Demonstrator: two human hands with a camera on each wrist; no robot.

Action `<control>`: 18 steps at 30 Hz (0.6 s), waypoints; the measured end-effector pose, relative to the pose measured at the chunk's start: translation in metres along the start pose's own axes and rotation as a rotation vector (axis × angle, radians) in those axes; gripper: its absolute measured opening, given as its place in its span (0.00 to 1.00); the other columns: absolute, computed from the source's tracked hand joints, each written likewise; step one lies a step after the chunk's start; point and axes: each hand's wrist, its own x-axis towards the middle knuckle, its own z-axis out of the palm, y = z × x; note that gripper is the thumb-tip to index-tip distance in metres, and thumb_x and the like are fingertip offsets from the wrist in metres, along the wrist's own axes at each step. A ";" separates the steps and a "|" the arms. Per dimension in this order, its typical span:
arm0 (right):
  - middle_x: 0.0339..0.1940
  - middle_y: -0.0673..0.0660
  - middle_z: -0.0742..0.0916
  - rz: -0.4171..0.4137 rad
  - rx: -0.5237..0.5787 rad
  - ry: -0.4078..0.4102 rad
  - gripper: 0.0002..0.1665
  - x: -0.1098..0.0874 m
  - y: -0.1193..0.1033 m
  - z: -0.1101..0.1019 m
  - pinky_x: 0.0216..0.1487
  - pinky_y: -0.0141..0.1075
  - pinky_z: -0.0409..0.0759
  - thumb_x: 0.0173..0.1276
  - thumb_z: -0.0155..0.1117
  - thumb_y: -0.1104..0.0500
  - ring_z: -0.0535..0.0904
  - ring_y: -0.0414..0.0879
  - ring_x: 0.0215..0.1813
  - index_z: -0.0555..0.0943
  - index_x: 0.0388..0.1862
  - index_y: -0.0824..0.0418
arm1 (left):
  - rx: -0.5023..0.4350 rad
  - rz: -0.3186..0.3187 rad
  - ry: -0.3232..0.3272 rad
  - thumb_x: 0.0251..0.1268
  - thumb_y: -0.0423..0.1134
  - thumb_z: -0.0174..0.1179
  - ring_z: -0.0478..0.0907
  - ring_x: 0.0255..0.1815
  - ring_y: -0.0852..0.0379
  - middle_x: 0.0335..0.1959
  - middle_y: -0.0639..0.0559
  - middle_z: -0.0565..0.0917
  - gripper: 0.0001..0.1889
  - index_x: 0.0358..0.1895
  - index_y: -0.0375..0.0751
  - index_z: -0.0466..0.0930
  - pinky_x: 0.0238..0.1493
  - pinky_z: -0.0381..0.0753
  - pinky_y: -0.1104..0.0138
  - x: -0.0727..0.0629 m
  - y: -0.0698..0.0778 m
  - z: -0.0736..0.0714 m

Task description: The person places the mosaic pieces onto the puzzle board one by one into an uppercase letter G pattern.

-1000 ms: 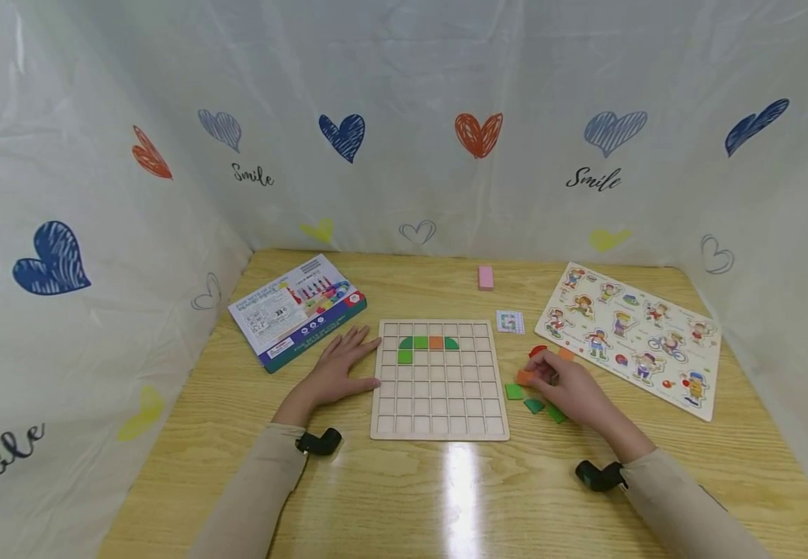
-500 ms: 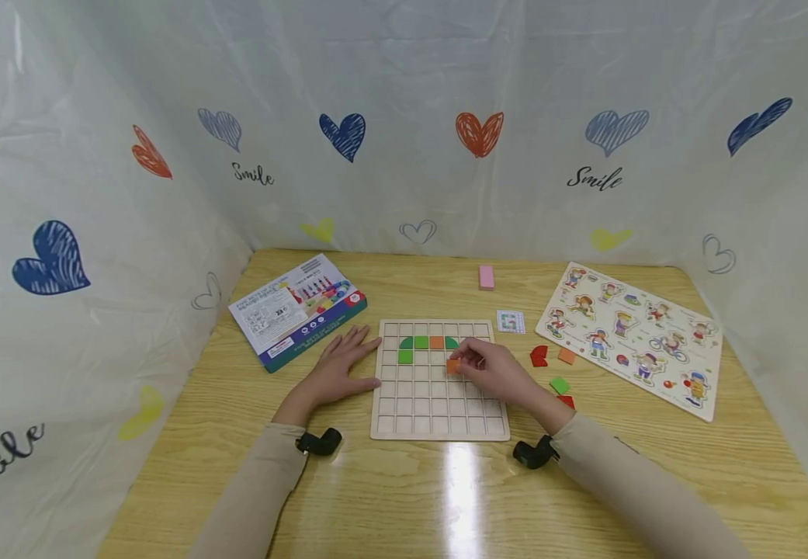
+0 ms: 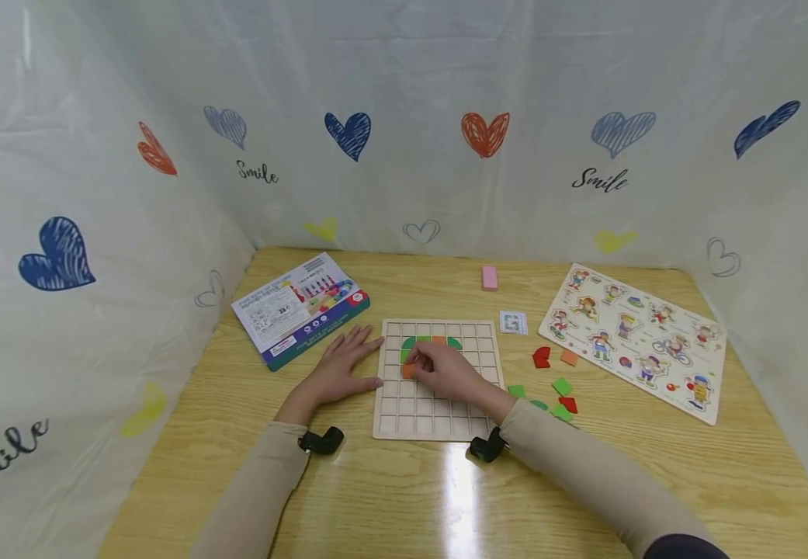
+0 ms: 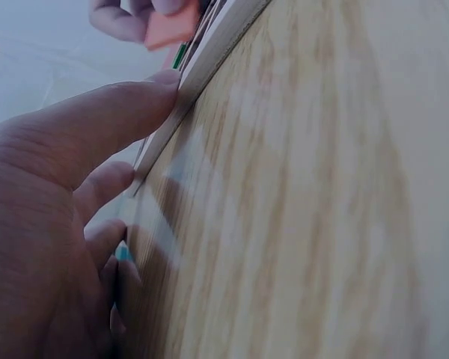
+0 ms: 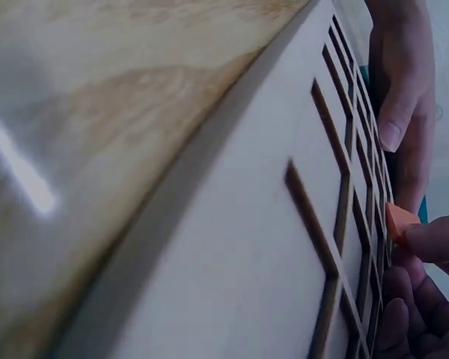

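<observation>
My right hand (image 3: 449, 374) pinches an orange square tile (image 3: 408, 372) low over the left part of a wooden grid board (image 3: 438, 427). In the right wrist view the tile (image 5: 399, 222) sits between thumb and fingers, close over the grid. A green square tile (image 3: 405, 355) lies just above it in the grid, partly covered by the hand. Along the row behind are a green rounded piece (image 3: 409, 342), an orange tile (image 3: 439, 340) and another green rounded piece (image 3: 454, 342). My left hand (image 3: 337, 371) lies spread on the table, its thumb and index fingertip at the board's left edge.
Right of the board lie loose pieces: red pieces (image 3: 542, 357), an orange tile (image 3: 569, 357) and several green ones (image 3: 562, 386). Behind them are a small pattern card (image 3: 513, 322) and a pink block (image 3: 490, 278). A picture puzzle board (image 3: 634, 338) lies right, a box (image 3: 299, 310) left.
My right hand has carried the orange tile from the loose pieces leftward across the board to below the green square. My left hand has stayed in place.
</observation>
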 end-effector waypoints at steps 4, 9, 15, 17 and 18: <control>0.30 0.45 0.81 0.016 -0.026 0.017 0.05 0.001 -0.004 0.004 0.33 0.31 0.76 0.71 0.66 0.63 0.75 0.38 0.30 0.83 0.43 0.56 | 0.007 -0.003 -0.001 0.67 0.61 0.64 0.34 0.84 0.48 0.84 0.48 0.46 0.44 0.82 0.53 0.57 0.81 0.31 0.51 0.001 0.000 0.000; 0.31 0.45 0.81 0.045 -0.040 0.005 0.09 0.000 -0.005 0.005 0.34 0.32 0.76 0.68 0.70 0.63 0.74 0.39 0.32 0.85 0.47 0.57 | 0.007 -0.009 -0.004 0.67 0.61 0.64 0.34 0.84 0.48 0.84 0.48 0.45 0.44 0.82 0.53 0.57 0.81 0.31 0.51 0.002 0.000 -0.001; 0.33 0.44 0.81 0.049 -0.057 -0.016 0.12 -0.001 -0.004 0.006 0.36 0.32 0.77 0.69 0.70 0.61 0.74 0.38 0.33 0.85 0.51 0.58 | 0.006 -0.009 -0.011 0.67 0.61 0.63 0.34 0.84 0.48 0.85 0.48 0.45 0.44 0.82 0.52 0.57 0.81 0.31 0.50 0.002 0.000 0.000; 0.32 0.44 0.80 0.042 -0.063 -0.016 0.12 -0.001 -0.004 0.006 0.35 0.32 0.76 0.69 0.70 0.61 0.74 0.38 0.32 0.85 0.51 0.58 | 0.008 -0.008 -0.010 0.67 0.61 0.63 0.34 0.84 0.48 0.85 0.48 0.45 0.44 0.82 0.52 0.57 0.81 0.31 0.50 0.001 0.000 0.000; 0.32 0.44 0.80 0.036 -0.064 -0.016 0.12 -0.001 -0.004 0.006 0.35 0.32 0.76 0.69 0.70 0.61 0.74 0.38 0.32 0.85 0.51 0.57 | 0.009 -0.009 -0.011 0.67 0.61 0.63 0.34 0.84 0.48 0.85 0.48 0.45 0.44 0.82 0.52 0.57 0.81 0.31 0.50 0.001 0.000 0.000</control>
